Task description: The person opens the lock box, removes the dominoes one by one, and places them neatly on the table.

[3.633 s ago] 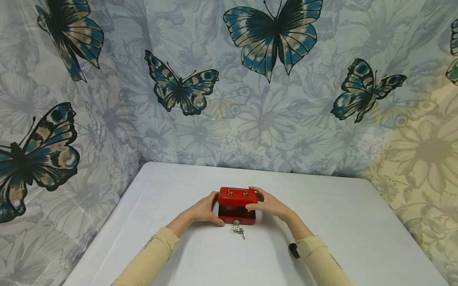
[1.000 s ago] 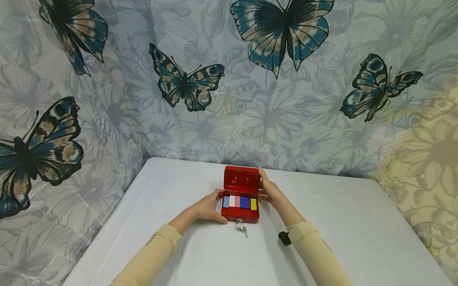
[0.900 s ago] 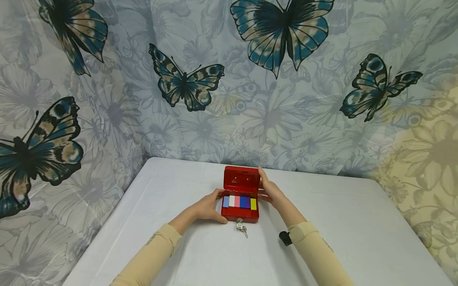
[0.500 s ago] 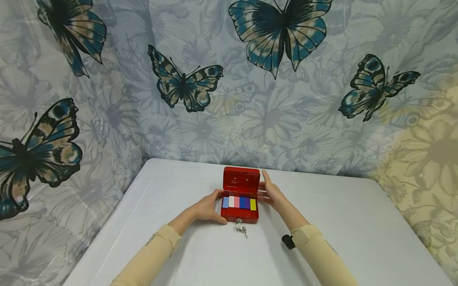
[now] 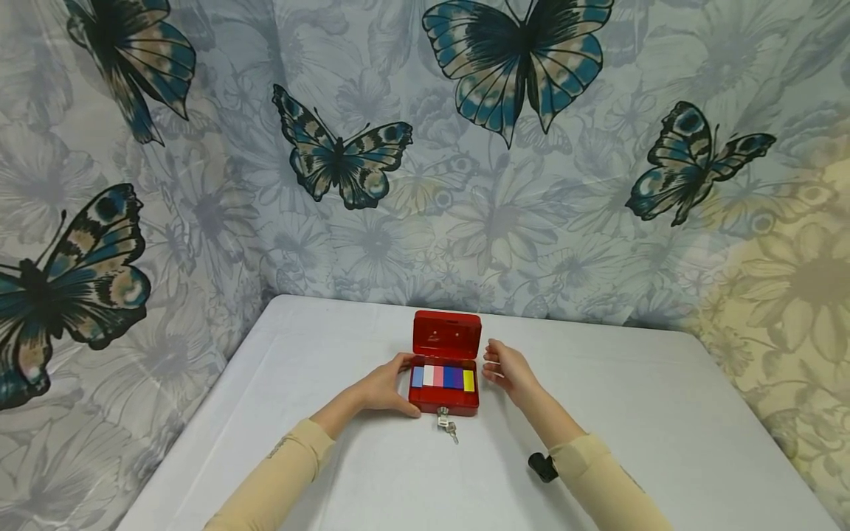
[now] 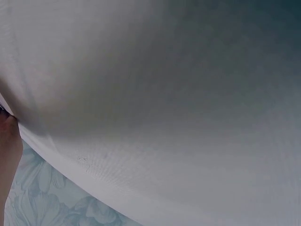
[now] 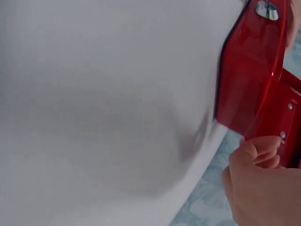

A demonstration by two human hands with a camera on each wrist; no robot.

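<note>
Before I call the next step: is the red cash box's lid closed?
No, in the head view the lid stands raised at the back of the red cash box, leaving the row of coloured blocks exposed.

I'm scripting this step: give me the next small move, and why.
Perhaps ease the right hand over the yellow piece: the red box stands open, the left hand grips its left side, and the right hand seems to hold nothing, close to the end where that piece sits.
</note>
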